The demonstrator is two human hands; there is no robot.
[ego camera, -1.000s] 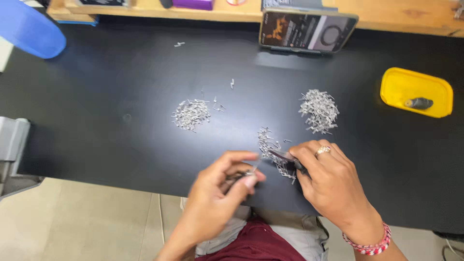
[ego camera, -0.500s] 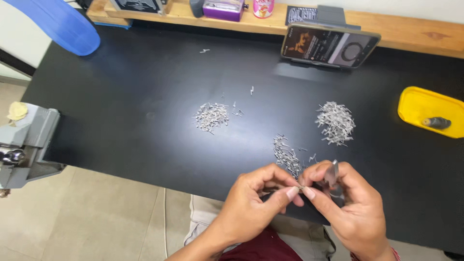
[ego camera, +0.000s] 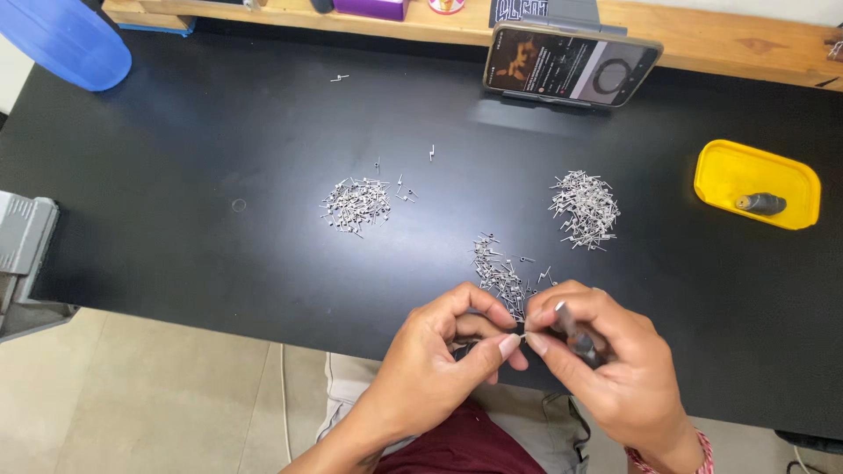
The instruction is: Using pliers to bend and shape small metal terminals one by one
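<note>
While our two hands meet over the near edge of the desk (ego camera: 176, 263), what matters most is how close the work sits to the supply. Our left hand (ego camera: 439, 360) pinches a tiny metal pin (ego camera: 520, 331) between thumb and forefinger, fingertips pressed together, and our right hand (ego camera: 606, 360) is closed around a slim dark tool (ego camera: 575, 338) whose tip points left, toward that pin. The two sets of fingertips touch or nearly touch; we cannot tell whether the tool's tip is actually on the pin. The pin is too small to read its long axis with confidence.

Just beyond our fingertips, away from us, lies the nearest pile of pins (ego camera: 500, 272), a narrow scatter running roughly front to back; both hands are just beside it, the left perhaps slightly nearer. Farther back and to the right is a second pile (ego camera: 586, 209), nearer our right hand, and farther back and to the left a third pile (ego camera: 356, 204), nearer our left hand. A few stray pins lie apart from the piles.

As for containers, a yellow tray (ego camera: 724, 171) sits well apart at the right, holding one small dark cylindrical part (ego camera: 760, 204) and nothing else we can see. A phone (ego camera: 569, 67) leans against the wooden ledge (ego camera: 702, 35) at the back, and a blue object (ego camera: 66, 44) rests at the far left corner.
</note>
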